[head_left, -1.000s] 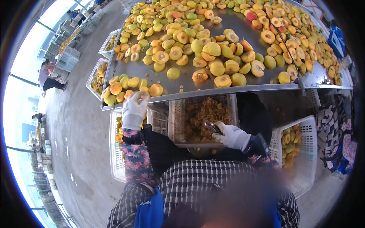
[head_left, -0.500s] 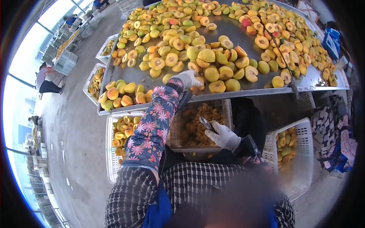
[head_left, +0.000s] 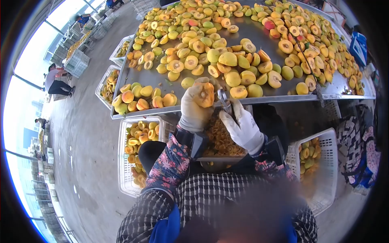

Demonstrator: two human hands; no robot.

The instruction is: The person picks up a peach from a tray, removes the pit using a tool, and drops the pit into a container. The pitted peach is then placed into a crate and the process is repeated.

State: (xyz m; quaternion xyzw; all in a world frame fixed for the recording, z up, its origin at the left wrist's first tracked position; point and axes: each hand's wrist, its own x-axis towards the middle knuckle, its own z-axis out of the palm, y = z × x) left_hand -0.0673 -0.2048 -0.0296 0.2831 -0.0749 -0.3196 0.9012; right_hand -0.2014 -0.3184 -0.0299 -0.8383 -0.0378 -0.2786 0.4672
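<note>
Two gloved hands, one fruit half, one metal tool. Left hand pinches the fruit half, cut face and brown centre showing. Right hand closed round the metal tool, its looped end just beside the fruit half; contact, cannot tell. Fruit half lies between the two hands, at the front edge of the surface.

Crates, five close by: left crate and right crate, both holding fruit; middle crate of brown scraps, below the hands, partly hidden; two side crates past the surface's left edge. Fruit pile too many to count.

Edges: raised metal lip along the front. Small fruit cluster fills the left front corner. Open room: bare metal between cluster and pile, a larger patch mid-surface, a narrow strip behind the front lip, right of the hands.
</note>
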